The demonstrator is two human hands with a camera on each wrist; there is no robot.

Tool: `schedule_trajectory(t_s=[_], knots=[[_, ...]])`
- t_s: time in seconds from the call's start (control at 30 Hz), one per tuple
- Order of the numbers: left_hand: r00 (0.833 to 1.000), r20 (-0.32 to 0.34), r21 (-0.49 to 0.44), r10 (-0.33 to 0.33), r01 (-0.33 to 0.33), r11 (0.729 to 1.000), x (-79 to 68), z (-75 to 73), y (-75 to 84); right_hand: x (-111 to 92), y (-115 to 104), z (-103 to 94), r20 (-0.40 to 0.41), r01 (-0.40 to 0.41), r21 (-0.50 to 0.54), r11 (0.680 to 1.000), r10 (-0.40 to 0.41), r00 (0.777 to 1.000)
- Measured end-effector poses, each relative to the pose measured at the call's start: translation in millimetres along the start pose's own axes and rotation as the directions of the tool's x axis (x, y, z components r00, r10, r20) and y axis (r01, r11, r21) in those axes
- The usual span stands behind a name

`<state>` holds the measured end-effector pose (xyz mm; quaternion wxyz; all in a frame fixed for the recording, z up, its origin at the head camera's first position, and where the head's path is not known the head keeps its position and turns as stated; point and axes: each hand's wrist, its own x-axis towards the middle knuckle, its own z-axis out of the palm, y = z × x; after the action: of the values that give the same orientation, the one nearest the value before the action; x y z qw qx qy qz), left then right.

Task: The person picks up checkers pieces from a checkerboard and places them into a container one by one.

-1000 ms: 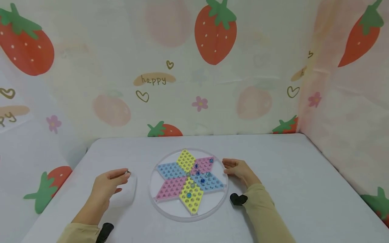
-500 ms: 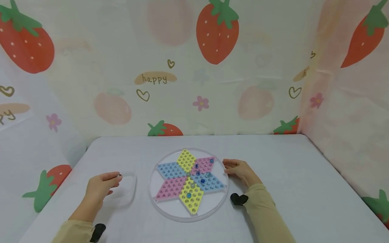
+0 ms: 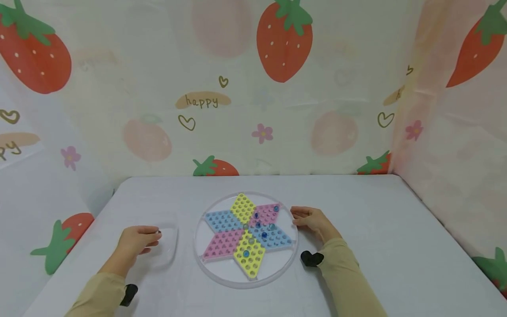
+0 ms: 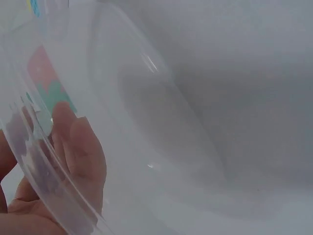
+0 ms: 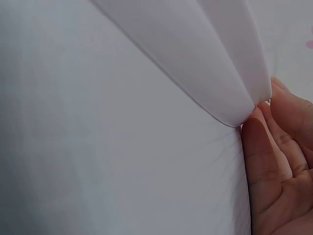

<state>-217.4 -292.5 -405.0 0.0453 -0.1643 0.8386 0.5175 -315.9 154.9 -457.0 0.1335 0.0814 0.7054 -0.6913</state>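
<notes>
A round Chinese checkers board (image 3: 222, 275) lies on the table, with a six-pointed star in yellow, pink and blue. Several marbles sit in its holes, among them a blue marble (image 3: 246, 254) on the near yellow point. My right hand (image 3: 314, 223) pinches the board's right rim; the right wrist view shows thumb and fingers (image 5: 264, 166) at the white edge. To the board's left, my left hand (image 3: 134, 244) pinches a small dark marble (image 3: 159, 232) above a clear plastic box (image 3: 174, 248). In the left wrist view, part of that hand (image 4: 80, 152) shows through the box's clear wall.
The table (image 3: 376, 246) has a white cover, and its far edge meets a strawberry-print cloth (image 3: 283, 48). More of the same cloth hangs at both sides. A black strap end (image 3: 311, 259) sticks out by the right sleeve.
My left hand has drawn back a little to the left and nearer over the clear box, the small marble still between its fingertips. My right hand stays at the board's rim.
</notes>
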Motion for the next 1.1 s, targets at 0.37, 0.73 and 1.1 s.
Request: schedule_trajectory(t_s=[0.37,0.73,1.1], knots=[[0.996,0.037,-0.056,-0.087,0.089,0.994,10.9,1.8,0.4,1,0,-0.3,0.012,-0.002,0.031,1.000,0.001,1.000],[0.988,0.066,-0.200,-0.138,0.149,0.968,26.9,-0.1,-7.7,3,2,0.3,0.012,-0.016,0.051,0.999,0.015,1.000],[0.978,0.112,-0.278,-0.175,0.200,0.940,47.3,-1.8,-25.5,2,0,-0.3,0.014,-0.015,0.045,0.999,0.014,1.000]])
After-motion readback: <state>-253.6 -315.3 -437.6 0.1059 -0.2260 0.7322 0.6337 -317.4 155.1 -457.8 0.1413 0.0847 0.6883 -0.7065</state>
